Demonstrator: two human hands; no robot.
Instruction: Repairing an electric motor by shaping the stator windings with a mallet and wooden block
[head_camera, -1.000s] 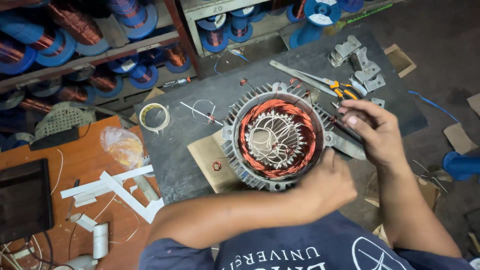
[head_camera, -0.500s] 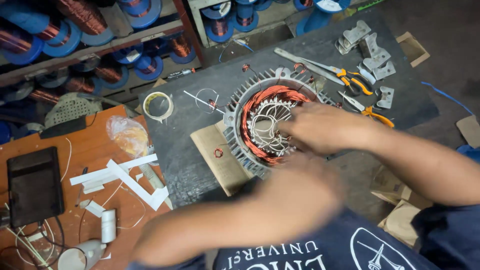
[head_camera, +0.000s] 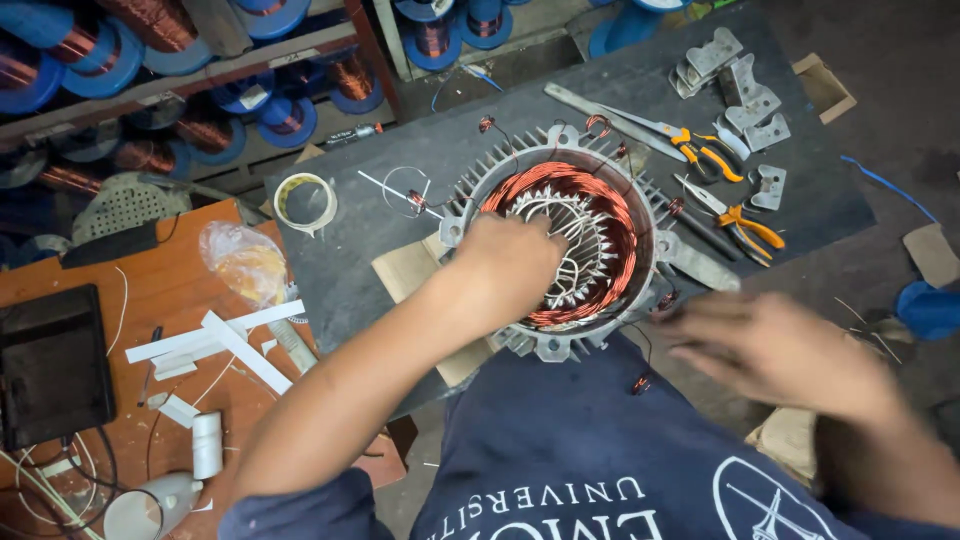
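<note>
At mat centre, I am pressing left hand (head_camera: 515, 262), fingers curled together, into stator (head_camera: 560, 245) copper windings (head_camera: 610, 215); right hand (head_camera: 770, 350) blurred, fingers apart, empty. Next: steady seating of coils, judged.

The stator (head_camera: 560, 250) fills the middle of the grey mat (head_camera: 370, 270), its near rim at the mat's near edge. The left hand (head_camera: 510, 262) lies over its left rim and blocks the bore from that side; the bore's right half stays open from above. The right hand (head_camera: 770, 345) hovers, blurred, off the mat's near right edge. Toward the right edge, pliers (head_camera: 745, 222), scissors (head_camera: 650, 125) and metal brackets (head_camera: 740, 85) crowd the way. Left of the stator the mat is bare up to a tape roll (head_camera: 305, 200) and thin wire loops (head_camera: 405, 190). Beyond the far edge, wire spools (head_camera: 350, 80) on shelves wall it off.
</note>
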